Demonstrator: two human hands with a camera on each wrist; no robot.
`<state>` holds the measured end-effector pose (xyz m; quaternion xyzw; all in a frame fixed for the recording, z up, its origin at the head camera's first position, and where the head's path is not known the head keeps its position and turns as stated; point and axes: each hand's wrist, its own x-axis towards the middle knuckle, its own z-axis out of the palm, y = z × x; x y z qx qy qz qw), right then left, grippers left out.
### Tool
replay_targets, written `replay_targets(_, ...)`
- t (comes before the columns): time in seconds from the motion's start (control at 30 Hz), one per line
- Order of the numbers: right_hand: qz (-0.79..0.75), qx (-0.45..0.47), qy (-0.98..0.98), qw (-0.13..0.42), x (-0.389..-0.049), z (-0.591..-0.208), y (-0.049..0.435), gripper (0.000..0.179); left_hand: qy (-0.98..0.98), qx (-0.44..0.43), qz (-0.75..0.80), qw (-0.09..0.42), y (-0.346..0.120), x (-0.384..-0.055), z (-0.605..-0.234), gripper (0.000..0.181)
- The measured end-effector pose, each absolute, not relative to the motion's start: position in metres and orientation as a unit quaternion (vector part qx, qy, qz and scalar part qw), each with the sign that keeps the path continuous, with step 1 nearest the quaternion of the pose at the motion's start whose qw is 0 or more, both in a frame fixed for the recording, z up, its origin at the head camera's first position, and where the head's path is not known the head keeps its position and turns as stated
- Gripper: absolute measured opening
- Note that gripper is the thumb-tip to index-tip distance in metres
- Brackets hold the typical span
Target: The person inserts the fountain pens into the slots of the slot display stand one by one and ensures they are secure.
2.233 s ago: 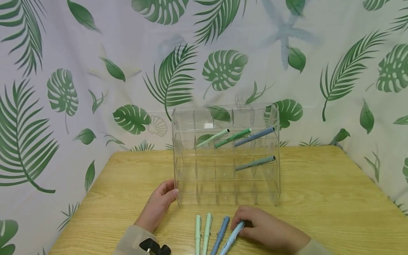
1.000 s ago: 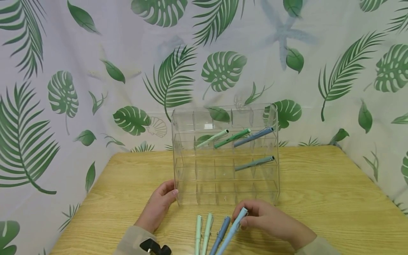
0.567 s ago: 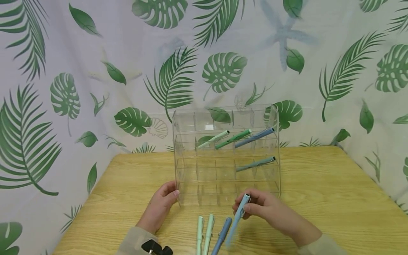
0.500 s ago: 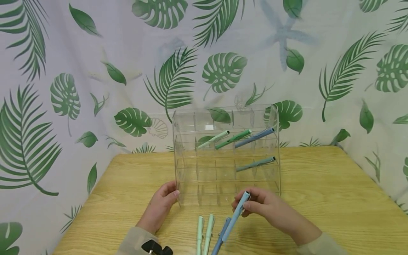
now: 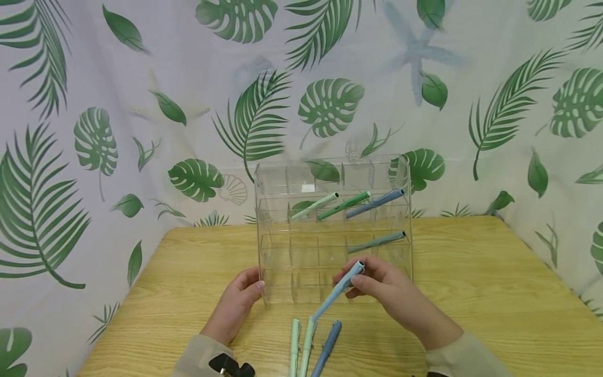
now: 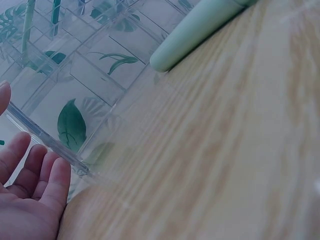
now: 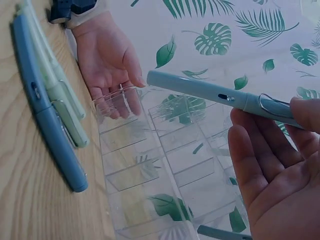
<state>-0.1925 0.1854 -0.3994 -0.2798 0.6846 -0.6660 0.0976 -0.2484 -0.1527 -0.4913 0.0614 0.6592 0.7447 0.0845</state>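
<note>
A clear, tiered rack [image 5: 305, 257] with several compartments stands on the table. My left hand [image 5: 234, 305] holds its left side edge, thumb at the front and fingers outside. My right hand [image 5: 395, 298] pinches a light blue pen [image 5: 335, 293] by its clip end, in front of the lower tiers. The pen is tilted, its other end pointing down and left. In the right wrist view that light blue pen [image 7: 195, 90] hangs clear of the rack. On the table lie two pale green pens [image 5: 308, 343] and a darker blue pen [image 5: 327, 345].
An upper tier holds a pale green pen [image 5: 314, 206], a green pen [image 5: 344, 206] and a blue pen [image 5: 375, 203], all slanted. A grey-blue pen [image 5: 377, 242] rests in a tier below. Behind the wooden table [image 5: 476, 277] hangs a leaf-print cloth [image 5: 188, 136].
My right hand has lifted the light blue pen from beside the darker blue one, raising it towards the rack and tilting it more. The left hand stays at the rack's edge.
</note>
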Motion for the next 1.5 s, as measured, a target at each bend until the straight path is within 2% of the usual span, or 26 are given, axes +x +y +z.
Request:
replay_targets(0.2,-0.67,-0.271,0.687,0.079,-0.197,-0.393,0.176,0.023,0.657,0.056,0.747,0.087,-0.152,-0.249,-0.491,0.042)
replay_targets(0.73,-0.703,-0.225,0.674,0.001,-0.209,-0.371,0.153,0.029,0.655,0.063,0.748,0.087,-0.152,-0.25,-0.491,0.044)
replay_targets(1.5,-0.696,-0.211,0.684,-0.062,-0.234,-0.339,0.123,0.026,0.653,0.061,0.75,0.085,-0.152,-0.248,-0.491,0.045)
